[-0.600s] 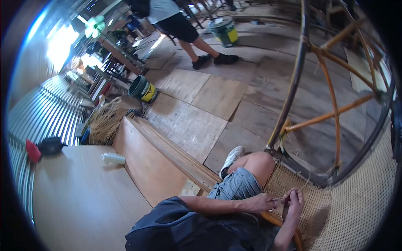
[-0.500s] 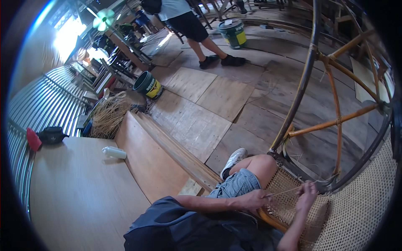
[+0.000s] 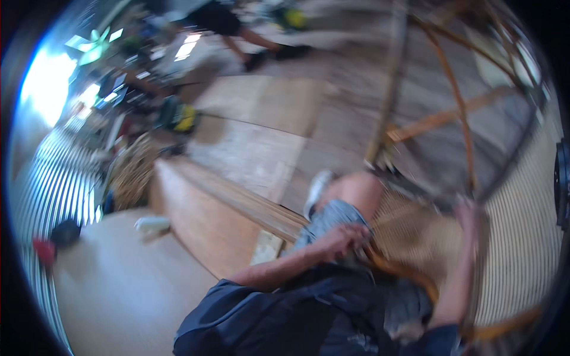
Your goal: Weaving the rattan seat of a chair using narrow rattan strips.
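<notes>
A woven cane panel (image 3: 415, 222) fills the space beside my bent knee, joined to a dark rattan frame (image 3: 389, 89) with brown cross-rods. My left hand (image 3: 344, 240) is over my thigh, by the panel's near edge, its fingers curled; whatever is in them is too blurred to make out. Reaching farther out, my right hand (image 3: 467, 212) is at the frame's lower rail where the weave meets it. Motion smears its fingers. Between my hands no strand can be made out. A curved orange-brown rod (image 3: 409, 272) runs along the panel's near side.
To my left is a pale wooden board (image 3: 119, 285) with a white bottle (image 3: 152, 224) on it. Wooden planks (image 3: 249, 199) stand along its edge. Farther off are a bundle of loose cane strands (image 3: 132, 172), a dark bucket (image 3: 176, 114) and a standing person's legs (image 3: 243, 50).
My hands have moved apart: the right went outward to the frame's rail, the left drew back over my thigh. The thin cane strand stretched between them earlier no longer shows. The view has shifted and blurred.
</notes>
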The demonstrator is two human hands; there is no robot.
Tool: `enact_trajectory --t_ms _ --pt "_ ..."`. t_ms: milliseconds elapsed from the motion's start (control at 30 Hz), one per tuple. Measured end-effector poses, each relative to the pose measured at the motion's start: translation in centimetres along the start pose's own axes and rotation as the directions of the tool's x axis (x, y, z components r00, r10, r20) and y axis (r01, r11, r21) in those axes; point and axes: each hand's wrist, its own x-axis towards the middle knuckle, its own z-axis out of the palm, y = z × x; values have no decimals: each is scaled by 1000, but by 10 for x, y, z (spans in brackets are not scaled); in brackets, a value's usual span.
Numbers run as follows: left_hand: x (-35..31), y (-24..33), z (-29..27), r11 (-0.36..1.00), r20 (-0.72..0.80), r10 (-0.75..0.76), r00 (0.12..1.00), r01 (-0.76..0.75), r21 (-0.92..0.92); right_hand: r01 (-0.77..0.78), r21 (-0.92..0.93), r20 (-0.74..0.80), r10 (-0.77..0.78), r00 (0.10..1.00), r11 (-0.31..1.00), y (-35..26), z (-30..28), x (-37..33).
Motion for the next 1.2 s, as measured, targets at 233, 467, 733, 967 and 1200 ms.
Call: enact_trajectory --t_ms 233,467,733,967,1200 --pt "30 42 43 867 -20 -489 872 483 -121 108 -155 184 -79 980 982 -37 81 -176" --pt "41 33 83 787 143 -550 823 568 -240 54 355 -163 5 987 933 -29 84 -210" --pt "45 46 94 896 200 -441 875 444 33 -20 697 75 -45 996 716 -74 93 -210" --pt "41 57 97 899 179 -424 888 437 -35 222 463 -202 -142 969 858 -97 72 -193" --pt "39 76 97 931 240 -357 903 366 8 234 552 -222 -129 966 800 -117 45 -184"
